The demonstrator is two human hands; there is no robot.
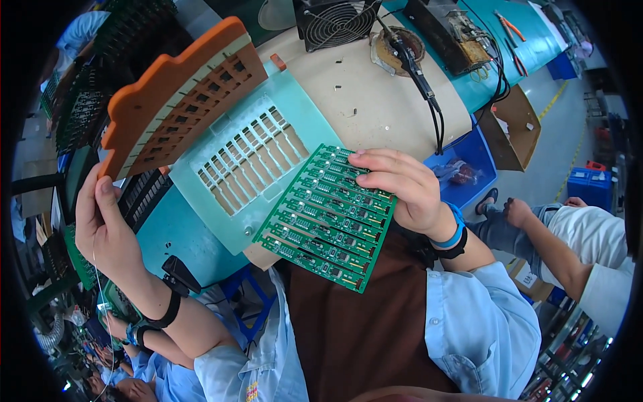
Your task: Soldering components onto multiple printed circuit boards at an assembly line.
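Holding green circuit panel (328, 219), slanted, many-rowed, component-studded

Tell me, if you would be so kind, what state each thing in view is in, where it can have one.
Orange cover: raised, tilted, its edge gripped by the left hand.
Circuit board: one joined panel, tilted, held in the right hand.
Green frame: lying down, slots uncovered.
Soldering iron: lying down, hot or cold unclear.
Fan: running or not unclear.
Cardboard box: open.
Blue bin: open, holding a plastic bag.
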